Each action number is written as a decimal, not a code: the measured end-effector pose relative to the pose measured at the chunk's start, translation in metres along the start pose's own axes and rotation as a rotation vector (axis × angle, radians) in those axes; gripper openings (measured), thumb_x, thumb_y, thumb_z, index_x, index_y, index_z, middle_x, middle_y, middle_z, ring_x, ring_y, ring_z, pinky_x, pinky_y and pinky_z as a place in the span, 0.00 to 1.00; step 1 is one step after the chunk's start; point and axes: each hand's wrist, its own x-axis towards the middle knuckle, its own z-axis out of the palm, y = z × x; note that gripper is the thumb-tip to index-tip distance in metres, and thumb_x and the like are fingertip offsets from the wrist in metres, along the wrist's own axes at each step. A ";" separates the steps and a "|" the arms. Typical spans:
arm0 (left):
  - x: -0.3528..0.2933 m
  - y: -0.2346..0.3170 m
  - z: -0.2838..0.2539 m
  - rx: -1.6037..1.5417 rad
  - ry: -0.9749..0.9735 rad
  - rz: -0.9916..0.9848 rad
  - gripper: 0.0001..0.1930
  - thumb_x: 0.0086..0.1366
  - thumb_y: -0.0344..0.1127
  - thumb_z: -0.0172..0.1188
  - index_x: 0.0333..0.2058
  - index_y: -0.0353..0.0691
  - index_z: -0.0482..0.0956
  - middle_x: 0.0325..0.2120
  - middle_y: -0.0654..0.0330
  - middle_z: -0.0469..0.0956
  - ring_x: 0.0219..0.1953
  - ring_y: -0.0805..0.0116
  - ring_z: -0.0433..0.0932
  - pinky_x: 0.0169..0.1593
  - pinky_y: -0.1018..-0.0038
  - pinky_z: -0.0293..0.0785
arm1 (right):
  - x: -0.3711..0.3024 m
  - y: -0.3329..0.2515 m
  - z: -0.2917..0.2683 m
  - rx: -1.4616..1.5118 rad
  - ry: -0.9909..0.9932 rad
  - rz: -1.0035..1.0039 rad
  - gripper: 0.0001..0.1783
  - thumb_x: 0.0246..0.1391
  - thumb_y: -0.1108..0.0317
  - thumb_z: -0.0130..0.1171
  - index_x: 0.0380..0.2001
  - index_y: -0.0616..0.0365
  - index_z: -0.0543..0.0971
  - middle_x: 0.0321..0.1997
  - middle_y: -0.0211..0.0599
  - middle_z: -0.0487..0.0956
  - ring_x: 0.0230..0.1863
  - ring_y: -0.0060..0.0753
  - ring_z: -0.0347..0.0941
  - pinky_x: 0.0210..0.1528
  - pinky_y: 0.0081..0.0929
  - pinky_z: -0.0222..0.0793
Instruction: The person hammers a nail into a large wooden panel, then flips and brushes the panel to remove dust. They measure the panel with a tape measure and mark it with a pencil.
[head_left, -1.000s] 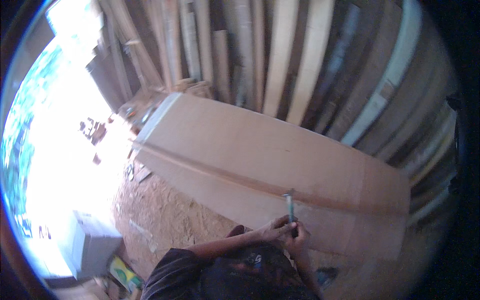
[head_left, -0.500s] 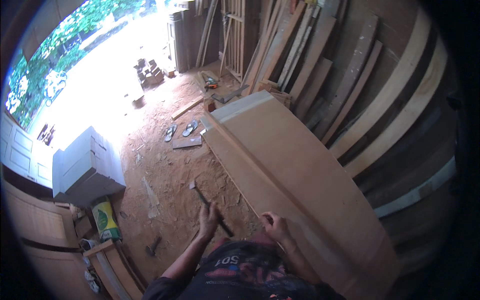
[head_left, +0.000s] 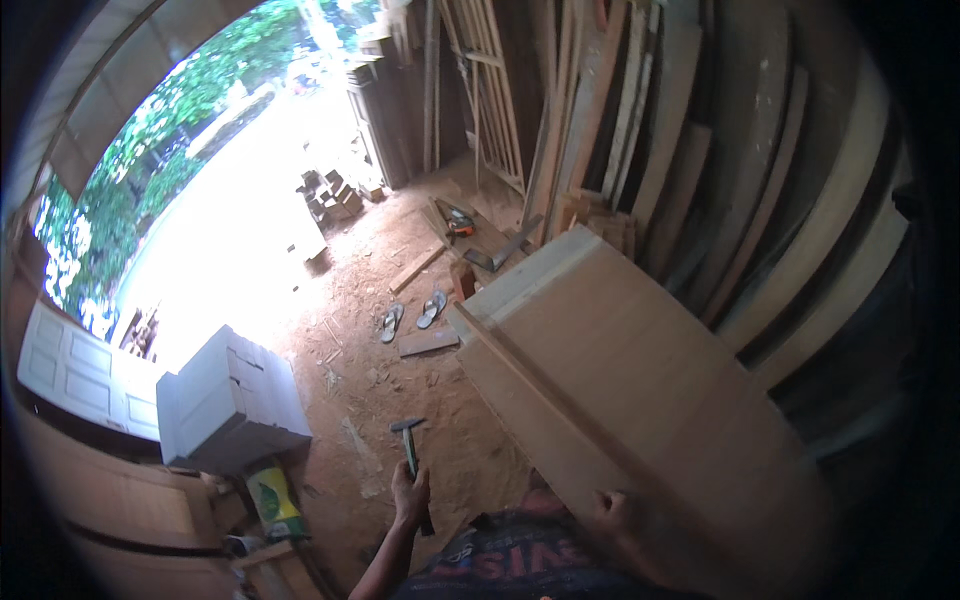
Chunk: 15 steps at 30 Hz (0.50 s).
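My left hand (head_left: 409, 494) is wrapped round the handle of a hammer (head_left: 409, 440), held over the dirt floor with its metal head pointing away from me. My right hand (head_left: 613, 510) is closed and dim, resting at or just above a large flat wooden panel (head_left: 640, 350). Whatever its fingers may pinch is too small to make out. Along the panel's left part runs a narrow wooden strip (head_left: 565, 405), and my right hand is close to its near stretch. The panel lies flat and raised off the ground, to my right.
Planks (head_left: 660, 130) lean against the right wall. Sandals (head_left: 432, 308), a short board (head_left: 429, 343) and an orange-and-black tool (head_left: 459, 224) lie on the floor ahead. A stacked white block (head_left: 235, 400), a yellow-green container (head_left: 273, 500) and wooden panels (head_left: 120, 480) stand left.
The hammer has swung from a slant to nearly straight ahead in my left hand. My right hand has shifted from the panel's left edge further over it. The whole view has tilted upward.
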 end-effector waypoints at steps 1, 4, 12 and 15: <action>0.017 0.013 -0.002 0.032 -0.019 0.044 0.13 0.65 0.33 0.63 0.45 0.34 0.76 0.24 0.60 0.75 0.22 0.73 0.74 0.24 0.71 0.71 | -0.001 -0.005 -0.004 0.027 -0.005 0.071 0.19 0.57 0.54 0.63 0.26 0.63 0.83 0.25 0.53 0.81 0.30 0.58 0.79 0.36 0.48 0.73; 0.067 0.054 -0.001 0.029 -0.087 0.025 0.15 0.64 0.34 0.64 0.46 0.32 0.77 0.25 0.61 0.75 0.23 0.74 0.74 0.25 0.71 0.70 | -0.003 -0.015 -0.014 -0.062 -0.118 0.223 0.21 0.58 0.53 0.62 0.27 0.63 0.84 0.26 0.53 0.81 0.29 0.55 0.80 0.37 0.47 0.74; 0.281 0.170 0.068 0.160 -0.197 0.331 0.21 0.62 0.37 0.66 0.50 0.31 0.79 0.33 0.57 0.79 0.36 0.69 0.76 0.43 0.69 0.74 | 0.003 -0.050 -0.024 -0.137 -0.067 0.493 0.18 0.61 0.54 0.62 0.46 0.56 0.80 0.44 0.52 0.79 0.45 0.47 0.77 0.52 0.44 0.69; 0.367 0.213 0.116 0.284 -0.307 0.548 0.22 0.61 0.38 0.67 0.50 0.31 0.79 0.29 0.56 0.80 0.33 0.68 0.78 0.38 0.67 0.74 | -0.004 -0.070 -0.023 -0.109 0.021 0.661 0.23 0.61 0.53 0.63 0.55 0.53 0.77 0.53 0.53 0.77 0.53 0.45 0.74 0.60 0.43 0.65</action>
